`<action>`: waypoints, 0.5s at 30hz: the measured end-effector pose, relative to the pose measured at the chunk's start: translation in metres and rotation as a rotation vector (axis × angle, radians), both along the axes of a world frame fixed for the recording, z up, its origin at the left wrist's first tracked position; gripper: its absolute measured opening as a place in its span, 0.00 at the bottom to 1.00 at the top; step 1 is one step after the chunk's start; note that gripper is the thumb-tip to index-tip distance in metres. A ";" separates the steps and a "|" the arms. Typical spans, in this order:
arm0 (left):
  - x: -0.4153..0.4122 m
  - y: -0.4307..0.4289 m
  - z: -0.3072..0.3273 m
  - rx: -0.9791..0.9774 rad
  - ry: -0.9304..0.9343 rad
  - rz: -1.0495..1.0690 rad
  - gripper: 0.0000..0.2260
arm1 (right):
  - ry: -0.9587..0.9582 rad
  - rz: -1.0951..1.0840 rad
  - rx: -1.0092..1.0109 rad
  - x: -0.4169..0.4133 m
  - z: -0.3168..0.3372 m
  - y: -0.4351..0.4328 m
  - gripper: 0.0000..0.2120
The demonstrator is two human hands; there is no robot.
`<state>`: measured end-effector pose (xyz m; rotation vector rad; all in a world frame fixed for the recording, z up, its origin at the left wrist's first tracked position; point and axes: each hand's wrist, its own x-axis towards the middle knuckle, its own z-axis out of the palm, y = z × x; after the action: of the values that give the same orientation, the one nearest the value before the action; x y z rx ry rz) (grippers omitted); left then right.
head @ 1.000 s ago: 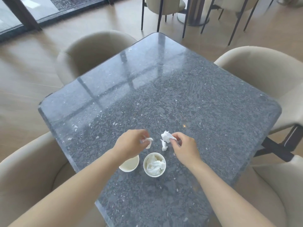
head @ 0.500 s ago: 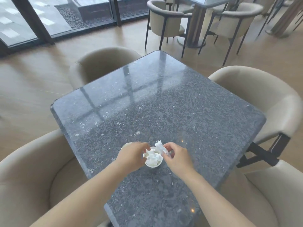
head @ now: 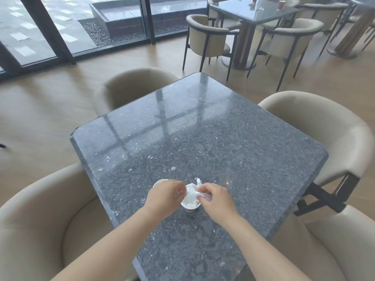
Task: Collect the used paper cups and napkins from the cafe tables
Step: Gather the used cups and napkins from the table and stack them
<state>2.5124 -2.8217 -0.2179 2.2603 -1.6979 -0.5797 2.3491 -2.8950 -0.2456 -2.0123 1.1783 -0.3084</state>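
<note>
Hands (head: 163, 196) on crumpled white napkins (head: 190, 197)

Two round white paper cups: the stuffed cup (head: 191, 209), the half-hidden cup (head: 160, 181). One speckled dark-grey stone bench (head: 203, 138). Four beige upholstered chairs (head: 324, 128) around it. Crumpled white napkins (head: 190, 196): too bunched to count.

Stone table (head: 203, 128) (speckled) bears two cups (head: 191, 208).

tbl (head: 203, 138) open past cups (head: 191, 208), chairs (head: 314, 126) round edges
</note>
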 end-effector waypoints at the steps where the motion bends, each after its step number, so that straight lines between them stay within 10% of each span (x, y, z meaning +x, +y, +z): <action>1: 0.001 0.000 0.000 -0.003 -0.007 0.019 0.05 | -0.003 -0.015 -0.003 -0.002 0.000 -0.001 0.04; 15: -0.006 -0.007 -0.011 0.083 0.078 0.053 0.13 | 0.042 -0.012 -0.143 0.003 0.003 -0.003 0.04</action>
<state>2.5063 -2.8288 -0.2290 2.2989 -1.6006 -0.7294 2.3525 -2.8977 -0.2427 -2.1455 1.2249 -0.3667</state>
